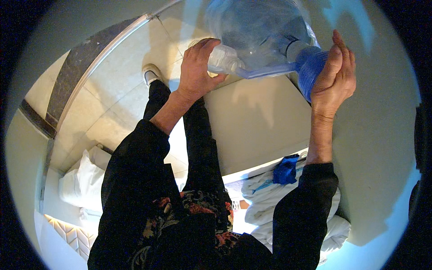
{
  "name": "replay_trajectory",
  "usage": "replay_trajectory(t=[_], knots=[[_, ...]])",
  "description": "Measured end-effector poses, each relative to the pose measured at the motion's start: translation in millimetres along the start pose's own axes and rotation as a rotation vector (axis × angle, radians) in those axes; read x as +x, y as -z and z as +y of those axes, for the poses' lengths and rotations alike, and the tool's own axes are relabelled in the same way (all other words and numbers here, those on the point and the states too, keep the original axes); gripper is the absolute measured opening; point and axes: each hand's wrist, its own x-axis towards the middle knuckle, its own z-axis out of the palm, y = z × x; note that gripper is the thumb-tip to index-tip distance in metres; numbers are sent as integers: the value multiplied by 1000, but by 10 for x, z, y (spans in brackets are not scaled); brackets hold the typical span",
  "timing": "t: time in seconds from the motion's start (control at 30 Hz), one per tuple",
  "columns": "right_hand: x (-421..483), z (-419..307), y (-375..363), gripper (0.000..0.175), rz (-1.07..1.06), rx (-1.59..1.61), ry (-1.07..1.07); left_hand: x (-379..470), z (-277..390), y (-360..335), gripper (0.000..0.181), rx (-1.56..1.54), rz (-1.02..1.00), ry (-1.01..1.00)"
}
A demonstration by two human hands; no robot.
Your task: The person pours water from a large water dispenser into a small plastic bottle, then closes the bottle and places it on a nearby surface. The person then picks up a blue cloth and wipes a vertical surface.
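Note:
My left hand (200, 69) holds a small clear plastic bottle (223, 60) between thumb and fingers, the bottle tilted with its neck to the right. The neck is at the end of the pale blue spout (270, 71) of a ribbed blue hand pump (311, 69). Against the top of this pump my right hand (334, 74) lies with its palm, its fingers reaching past the edge. The pump sits on the neck of a large translucent water bottle (260, 27), at the top of the view. Whether water flows from the spout cannot be told.
Below the large bottle is a pale flat surface (256, 125), beside a plain wall (371, 135). White bundled cloth (263, 206) and a blue item (286, 170) lie near my right arm. At left are a tiled floor (114, 98), a white bag (89, 179) and a raised edge strip (98, 65).

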Motion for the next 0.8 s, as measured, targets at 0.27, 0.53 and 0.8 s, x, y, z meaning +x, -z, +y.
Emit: replay_trajectory(t=[0.27, 0.53, 0.8], knots=[[11, 18, -3, 40, -19, -16, 11, -43, 12, -24, 74, -15, 24, -1], [16, 12, -5, 42, -35, 58, -26, -43, -7, -33, 76, -42, 54, -21], [21, 43, -68, 35, 51, 100, 17, -42, -14, -26, 78, -51, 40, 7]])
